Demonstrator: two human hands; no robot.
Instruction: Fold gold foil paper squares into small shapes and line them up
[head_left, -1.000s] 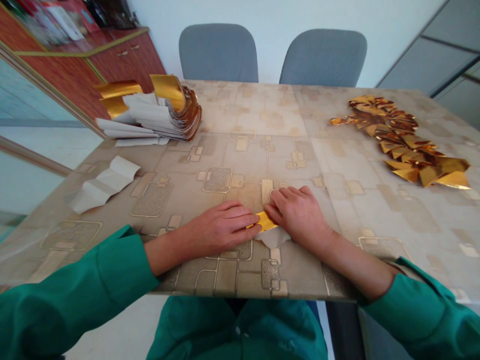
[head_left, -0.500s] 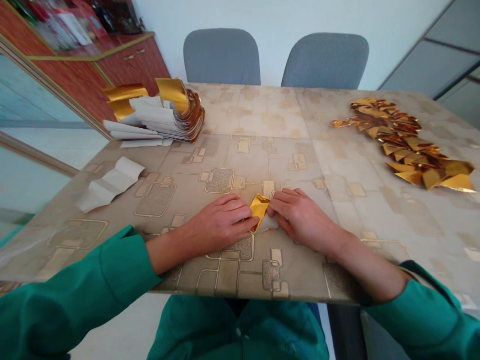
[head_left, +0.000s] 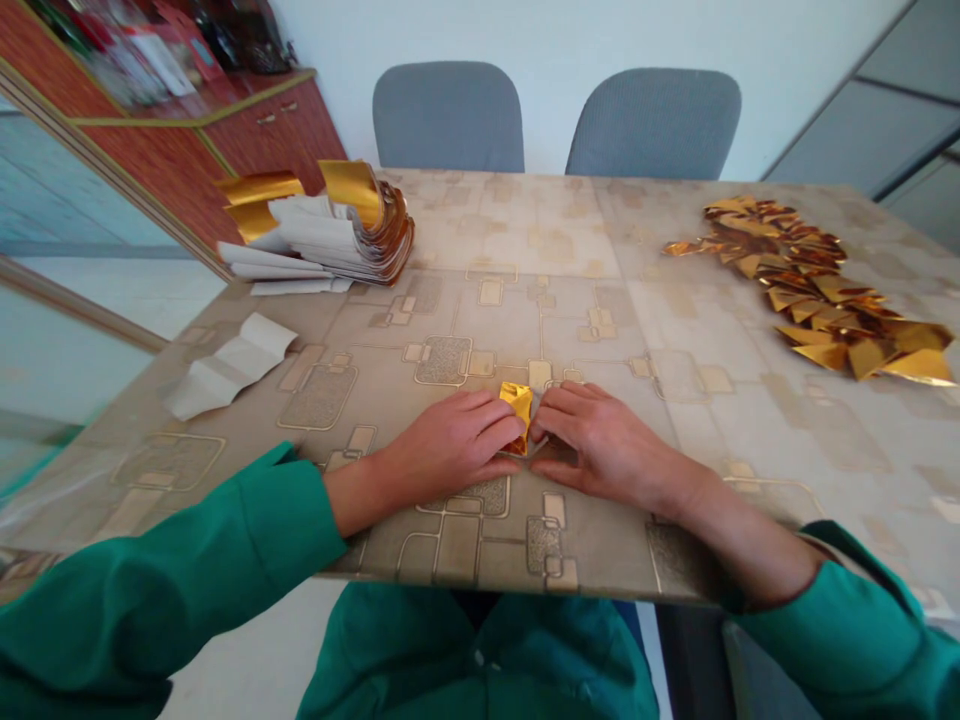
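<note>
A small folded piece of gold foil paper (head_left: pixel 516 412) lies on the patterned tablecloth in front of me. My left hand (head_left: pixel 457 440) rests over its left side, fingers pressing the paper against the table. On the other side, my right hand (head_left: pixel 600 440) has its fingers curled in at the paper's right edge, with the thumb below them. The exact grip of the right fingertips is partly hidden.
At the back left stands a thick stack of gold-and-white paper sheets (head_left: pixel 322 235). One creased pale sheet (head_left: pixel 232 365) lies nearer on the left. Folded gold pieces (head_left: pixel 817 280) form a long pile at the right. Two grey chairs (head_left: pixel 448 118) stand behind the table.
The gold paper has turned more upright, and the pale flap at its right no longer shows. My left hand has shifted slightly right; my right thumb has moved away from its fingers.
</note>
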